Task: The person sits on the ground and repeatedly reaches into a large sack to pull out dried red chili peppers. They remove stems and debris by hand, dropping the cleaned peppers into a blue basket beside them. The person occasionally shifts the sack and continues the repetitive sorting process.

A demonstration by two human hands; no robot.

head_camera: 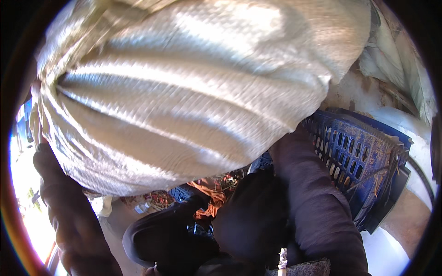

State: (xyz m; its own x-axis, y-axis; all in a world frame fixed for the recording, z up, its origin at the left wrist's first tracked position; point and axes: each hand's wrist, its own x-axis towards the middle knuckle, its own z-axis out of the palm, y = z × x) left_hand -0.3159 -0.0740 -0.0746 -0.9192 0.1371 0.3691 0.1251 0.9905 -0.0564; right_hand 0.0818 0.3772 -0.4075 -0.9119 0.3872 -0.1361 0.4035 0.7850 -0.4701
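A large, bulging white woven plastic sack [179, 114] fills the upper part of the view, held up in front of me above my knees. Its cloth is gathered into a twisted neck at the far left. Partly covered by the folds, my left hand [35, 89] grips that neck. My right arm [314, 196], in a dark sleeve, reaches up beneath the sack's right side; the hand itself is hidden behind the sack. What the sack holds cannot be seen.
To the right of my arm stands a dirty blue slotted plastic crate [355, 151]. Pale sheeting [393, 65] hangs behind it. Below the sack lie an orange cloth [215, 198], a small clear container [142, 207] and scattered litter. A cigarette [282, 260] with ash juts up at the bottom edge.
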